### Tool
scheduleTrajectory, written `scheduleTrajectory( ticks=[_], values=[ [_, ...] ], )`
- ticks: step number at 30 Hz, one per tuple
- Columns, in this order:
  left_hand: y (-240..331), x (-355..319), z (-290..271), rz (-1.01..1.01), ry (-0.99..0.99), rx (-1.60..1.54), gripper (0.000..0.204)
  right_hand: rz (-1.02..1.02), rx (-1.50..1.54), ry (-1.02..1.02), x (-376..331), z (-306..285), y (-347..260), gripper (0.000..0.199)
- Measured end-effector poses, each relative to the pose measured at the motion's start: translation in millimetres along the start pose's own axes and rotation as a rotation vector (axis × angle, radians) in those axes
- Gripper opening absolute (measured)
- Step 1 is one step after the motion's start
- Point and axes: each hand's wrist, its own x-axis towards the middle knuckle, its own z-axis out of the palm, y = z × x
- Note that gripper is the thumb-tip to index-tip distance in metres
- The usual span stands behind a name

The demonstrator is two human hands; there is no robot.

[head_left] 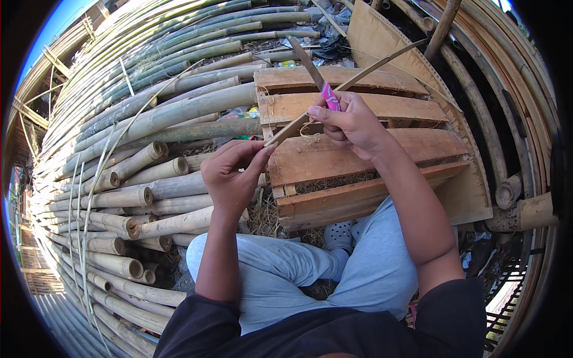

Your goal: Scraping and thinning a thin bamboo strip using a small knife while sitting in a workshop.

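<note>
A long, narrow bamboo strip (371, 70) slants up to the right over a wooden crate. Its near end is pinched between the thumb and fingers of my left hand (234, 169). My right hand (352, 125) is closed around a knife (307, 62) whose handle is wrapped in pink material, with the blade pointing up and to the left. The strip passes by the right thumb, close to the knife handle; a thin curled shaving hangs below it. Most of the right fingers are hidden behind the hand.
The slatted wooden crate (364, 152) stands before my knees. Stacked bamboo poles (179, 122) fill the left side and far ground, with long thin strips (89, 203) lying across them. A tan board (388, 36) leans at the crate's right, beside more poles (477, 104).
</note>
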Motion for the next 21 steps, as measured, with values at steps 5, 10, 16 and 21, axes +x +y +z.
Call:
scheduleTrajectory(
  ticks=[5, 10, 16, 21],
  values=[
    [-1, 2, 2, 0.09, 0.039, 0.003, 0.008, -0.006, 0.051, -0.074, 3, -4, 4, 0.018],
    [-5, 3, -3, 0.067, 0.106, 0.082, 0.01, -0.169, 0.19, -0.406, -7, -10, -5, 0.024],
    [-3, 2, -1, 0.036, 0.087, -0.001, 0.013, -0.003, -0.519, -0.593, -23, -54, -26, 0.032],
    [2, 1, -2, 0.027, 0.044, 0.008, 0.011, -0.051, -0.369, -0.319, -7, -55, -42, 0.03]
  ],
)
